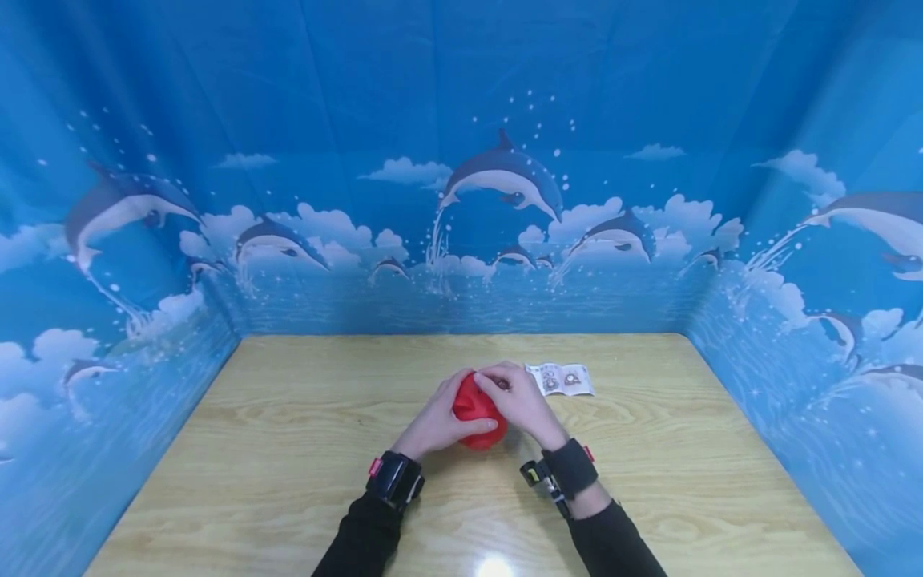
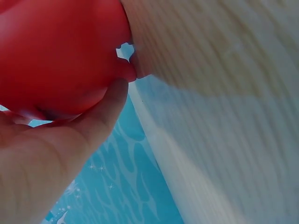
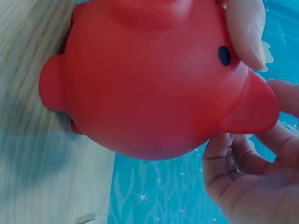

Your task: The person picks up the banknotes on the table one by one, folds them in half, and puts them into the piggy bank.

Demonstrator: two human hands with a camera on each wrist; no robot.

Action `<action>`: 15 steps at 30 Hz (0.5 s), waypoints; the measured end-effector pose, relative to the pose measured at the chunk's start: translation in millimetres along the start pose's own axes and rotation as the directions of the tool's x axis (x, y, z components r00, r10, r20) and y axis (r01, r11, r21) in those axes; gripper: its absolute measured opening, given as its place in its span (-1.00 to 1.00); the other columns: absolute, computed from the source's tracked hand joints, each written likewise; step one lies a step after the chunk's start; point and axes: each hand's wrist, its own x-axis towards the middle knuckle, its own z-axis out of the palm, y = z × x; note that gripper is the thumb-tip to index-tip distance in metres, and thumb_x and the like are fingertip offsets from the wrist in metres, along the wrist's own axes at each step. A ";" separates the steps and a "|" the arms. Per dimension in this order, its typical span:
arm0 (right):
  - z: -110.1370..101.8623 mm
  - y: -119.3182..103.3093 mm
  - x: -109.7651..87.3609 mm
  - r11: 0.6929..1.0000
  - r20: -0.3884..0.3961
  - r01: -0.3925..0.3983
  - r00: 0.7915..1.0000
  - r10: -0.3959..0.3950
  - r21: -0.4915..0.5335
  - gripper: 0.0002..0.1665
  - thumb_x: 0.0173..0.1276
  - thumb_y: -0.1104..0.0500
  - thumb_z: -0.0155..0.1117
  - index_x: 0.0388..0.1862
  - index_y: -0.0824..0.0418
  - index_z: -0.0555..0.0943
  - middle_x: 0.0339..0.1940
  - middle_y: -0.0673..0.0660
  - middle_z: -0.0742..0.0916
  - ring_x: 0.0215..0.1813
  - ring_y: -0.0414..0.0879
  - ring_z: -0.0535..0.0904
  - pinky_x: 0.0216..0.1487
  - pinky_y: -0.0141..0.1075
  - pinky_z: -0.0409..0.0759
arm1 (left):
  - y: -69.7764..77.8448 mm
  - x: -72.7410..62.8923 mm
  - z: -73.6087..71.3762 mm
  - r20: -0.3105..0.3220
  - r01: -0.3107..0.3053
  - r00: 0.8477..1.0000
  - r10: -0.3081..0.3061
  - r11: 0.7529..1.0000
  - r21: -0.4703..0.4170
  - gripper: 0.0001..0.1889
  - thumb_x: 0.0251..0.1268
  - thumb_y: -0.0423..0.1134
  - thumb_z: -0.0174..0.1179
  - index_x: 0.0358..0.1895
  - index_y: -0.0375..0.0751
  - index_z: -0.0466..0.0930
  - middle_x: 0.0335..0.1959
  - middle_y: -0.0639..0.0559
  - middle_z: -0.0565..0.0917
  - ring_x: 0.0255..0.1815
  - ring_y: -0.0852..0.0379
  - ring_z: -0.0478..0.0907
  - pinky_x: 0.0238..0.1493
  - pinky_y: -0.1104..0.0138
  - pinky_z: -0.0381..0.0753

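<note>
A round, glossy red piggy bank (image 1: 477,404) sits on the wooden table, between both hands. Its snout, a black eye and a pointed ear (image 3: 254,109) show in the right wrist view. The left hand (image 1: 437,418) grips its side, thumb across the front; in the left wrist view a finger lies along the red body (image 2: 60,56). At the top, the right hand (image 1: 521,401) has its fingers curled about the ear and seems to pinch it. Whether anything small is inside those fingers is hidden.
Behind the right hand lies a creased white paper (image 1: 562,379) with small printed drawings. The wooden table (image 1: 303,449) is enclosed at the back and sides by a blue curtain (image 1: 360,96) with dolphins. Wrist cameras on black straps (image 1: 395,479) sit on both arms.
</note>
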 end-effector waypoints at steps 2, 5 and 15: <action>0.7 0.1 -0.1 1.000 -0.003 0.004 1.000 -0.004 -0.006 -0.75 0.37 0.15 0.30 -0.05 0.20 0.74 -0.16 0.11 0.75 -0.09 -0.09 0.64 -0.09 -0.25 0.64 | -0.4 0.3 0.2 0.002 0.010 1.000 -0.010 1.000 0.003 0.06 -0.04 0.25 0.43 0.53 0.08 0.05 0.30 -0.01 0.38 0.21 0.00 0.43 -0.01 0.12 0.66; 1.4 -1.0 -0.9 1.000 -0.008 0.003 1.000 -0.004 -0.012 -0.77 0.35 0.18 0.31 -0.06 0.19 0.75 -0.17 0.10 0.74 -0.11 -0.10 0.62 -0.09 -0.24 0.62 | -1.6 1.1 0.8 0.004 0.020 1.000 -0.020 1.000 0.008 0.06 -0.06 0.27 0.43 0.52 0.12 0.05 0.31 -0.01 0.38 0.21 -0.01 0.43 -0.01 0.12 0.66; 3.7 -2.2 -1.7 0.999 -0.032 0.012 0.999 -0.013 -0.045 -0.83 0.29 0.25 0.37 -0.14 0.16 0.76 -0.22 0.07 0.73 -0.23 -0.17 0.58 -0.19 -0.33 0.57 | -1.1 0.8 0.2 0.008 0.017 1.000 -0.017 1.000 0.009 0.07 -0.05 0.29 0.41 0.53 0.10 0.04 0.32 -0.03 0.37 0.20 -0.01 0.43 0.02 0.11 0.64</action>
